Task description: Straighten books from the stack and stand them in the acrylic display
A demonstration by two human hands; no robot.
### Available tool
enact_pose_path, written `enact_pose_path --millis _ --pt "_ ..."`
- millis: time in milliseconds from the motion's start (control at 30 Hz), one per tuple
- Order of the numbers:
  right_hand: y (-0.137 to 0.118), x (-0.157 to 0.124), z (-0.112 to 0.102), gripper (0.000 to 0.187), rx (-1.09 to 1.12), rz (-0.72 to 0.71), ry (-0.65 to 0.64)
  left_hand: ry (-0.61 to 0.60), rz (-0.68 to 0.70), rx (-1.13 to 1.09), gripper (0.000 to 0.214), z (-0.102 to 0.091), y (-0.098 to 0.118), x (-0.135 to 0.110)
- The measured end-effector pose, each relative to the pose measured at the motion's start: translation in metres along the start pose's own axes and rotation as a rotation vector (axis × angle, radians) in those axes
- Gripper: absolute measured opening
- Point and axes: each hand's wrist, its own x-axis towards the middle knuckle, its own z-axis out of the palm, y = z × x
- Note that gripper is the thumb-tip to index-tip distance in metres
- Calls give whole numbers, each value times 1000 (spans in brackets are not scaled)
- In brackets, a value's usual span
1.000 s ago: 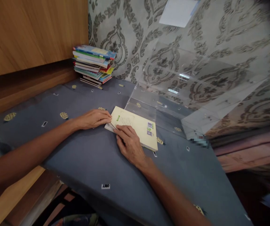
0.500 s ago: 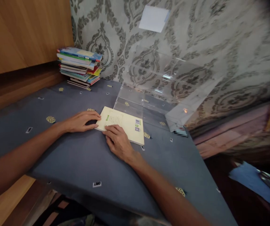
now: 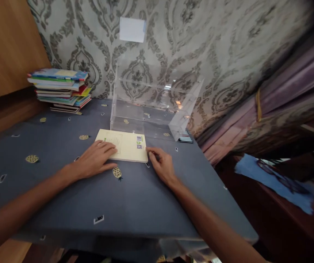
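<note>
A cream-coloured book [image 3: 128, 151] lies flat on the patterned grey-blue tablecloth [image 3: 135, 204], with small green print and square codes near its right end. My left hand [image 3: 98, 157] rests over its left part, fingers stretched out on the cover and thumb pointing towards the near edge. At the book's right edge is my right hand [image 3: 161, 162], its fingers curled and thumb and fingertips closed on that edge. Just behind the book stands a clear plastic rack [image 3: 157, 106] with stepped shelves.
A stack of books [image 3: 61, 89] stands at the back left beside a wooden panel [image 3: 6, 47]. White paper [image 3: 132, 30] is on the patterned wall. Purple curtain [image 3: 283, 84] hangs at the right. Eyeglasses [image 3: 280, 177] lie on a blue cloth [image 3: 251, 168] beyond the table's right edge.
My right hand has gone from the book's near left part to its right edge. My left hand has moved from the left edge onto the cover. The camera view has turned right.
</note>
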Motion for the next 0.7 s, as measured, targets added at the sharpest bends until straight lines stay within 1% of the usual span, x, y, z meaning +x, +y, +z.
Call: enact_pose_path --millis 67,133,200,267,333,467,600,700 --pt "4 2 -1 27 75 106 32 -27 48 16 43 5 20 20" --pt "5 5 1 27 137 147 41 -43 61 36 40 10 35 38" --pt "5 6 3 26 193 167 36 -57 47 54 35 15 44 53" --pt "5 6 3 26 256 184 22 -66 36 71 32 18 48 62" --pt "4 5 3 25 306 206 17 -52 40 86 29 20 49 66" --pt "3 3 1 25 333 236 27 22 64 117 26 22 48 65" --pt "1 3 1 28 347 233 20 68 73 107 29 24 47 65" --pt "-1 3 1 29 364 229 10 79 67 98 34 25 47 66"
